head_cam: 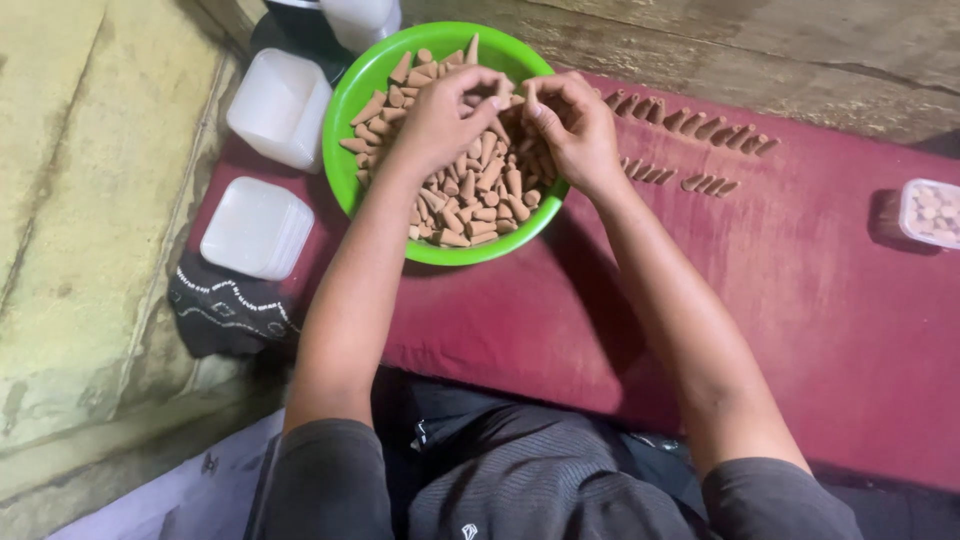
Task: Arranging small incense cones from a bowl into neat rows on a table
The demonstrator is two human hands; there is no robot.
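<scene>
Here, two hands [510,125], one green bowl [350,95], many cones [480,190]

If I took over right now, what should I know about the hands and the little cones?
Left hand and right hand meet over the green bowl, fingertips pinching brown cones; exact grip unclear.
Bowl is heaped with cones.
Done: two rows of cones lie on the red cloth, right of the bowl.
Left: the bowl is still nearly full. White plastic boxes sit beside it.

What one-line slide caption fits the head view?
Both hands, left hand and right hand, meet over a green bowl of brown cones on a maroon cloth.
</scene>
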